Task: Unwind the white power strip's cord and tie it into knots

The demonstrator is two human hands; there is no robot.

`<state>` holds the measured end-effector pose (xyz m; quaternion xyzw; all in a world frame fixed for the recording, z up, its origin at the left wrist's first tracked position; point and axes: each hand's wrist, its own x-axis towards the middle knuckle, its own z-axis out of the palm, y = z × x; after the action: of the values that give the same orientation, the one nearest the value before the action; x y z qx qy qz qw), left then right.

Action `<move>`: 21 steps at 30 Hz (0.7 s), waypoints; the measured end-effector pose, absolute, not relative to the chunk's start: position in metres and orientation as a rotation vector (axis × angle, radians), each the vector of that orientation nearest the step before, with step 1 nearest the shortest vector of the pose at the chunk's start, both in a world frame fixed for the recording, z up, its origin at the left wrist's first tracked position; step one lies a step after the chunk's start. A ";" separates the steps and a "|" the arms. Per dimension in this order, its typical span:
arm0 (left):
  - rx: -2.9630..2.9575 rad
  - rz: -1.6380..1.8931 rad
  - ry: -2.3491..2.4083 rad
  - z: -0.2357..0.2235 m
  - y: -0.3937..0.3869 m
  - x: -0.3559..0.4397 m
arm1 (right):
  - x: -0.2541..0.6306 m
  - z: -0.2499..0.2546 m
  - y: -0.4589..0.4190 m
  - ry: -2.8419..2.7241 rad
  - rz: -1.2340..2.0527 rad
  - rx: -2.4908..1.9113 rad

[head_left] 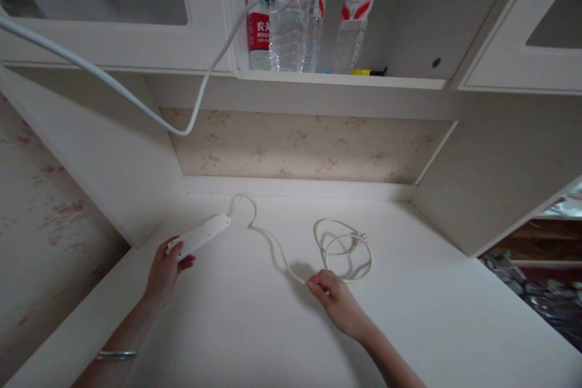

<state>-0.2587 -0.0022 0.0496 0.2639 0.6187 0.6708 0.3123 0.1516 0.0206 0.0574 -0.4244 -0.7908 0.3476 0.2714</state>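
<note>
A white power strip [202, 233] lies on the white desk top [254, 327] toward the back left. My left hand [166, 270] grips its near end, fingers wrapped round it. The strip's white cord [268, 239] snakes to the right and ends in a loose coil [345, 248] with the plug on top. My right hand [334, 300] pinches the cord where it meets the coil, fingers curled closed. A bracelet is on my left wrist.
Several clear water bottles [291, 12] stand on the shelf above the desk, between two cabinet doors. Another white cable [136, 106] hangs across the upper left. Floral wallpaper backs the niche. Cluttered shelves [541, 267] show at the right edge.
</note>
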 end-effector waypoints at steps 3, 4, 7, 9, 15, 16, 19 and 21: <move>0.652 1.718 1.689 0.034 0.004 -0.266 | 0.141 0.050 0.006 -2.283 0.904 -1.116; 0.679 1.681 1.713 0.030 0.005 -0.270 | 0.140 0.047 0.003 -2.312 0.904 -1.110; 0.884 1.528 1.878 0.020 0.003 -0.283 | 0.140 0.039 -0.002 -2.315 0.915 -1.120; 1.069 1.318 2.092 0.017 0.001 -0.291 | 0.141 0.035 -0.003 -2.297 0.919 -1.132; 1.438 0.718 2.470 0.012 0.003 -0.297 | 0.141 0.037 -0.001 -2.260 0.990 -1.054; 1.492 0.674 2.517 0.010 0.005 -0.297 | 0.142 0.039 -0.001 -2.249 0.992 -1.043; 1.586 0.553 2.633 0.007 0.011 -0.297 | 0.147 0.047 0.001 -2.157 0.949 -1.088; 1.598 0.502 2.657 0.007 0.015 -0.297 | 0.156 0.053 0.007 -1.994 0.913 -1.186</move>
<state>-0.2965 0.0145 0.0067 0.5088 0.8459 0.1597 0.0003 0.1563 0.0065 0.0535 -0.4510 -0.7580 0.3470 0.3186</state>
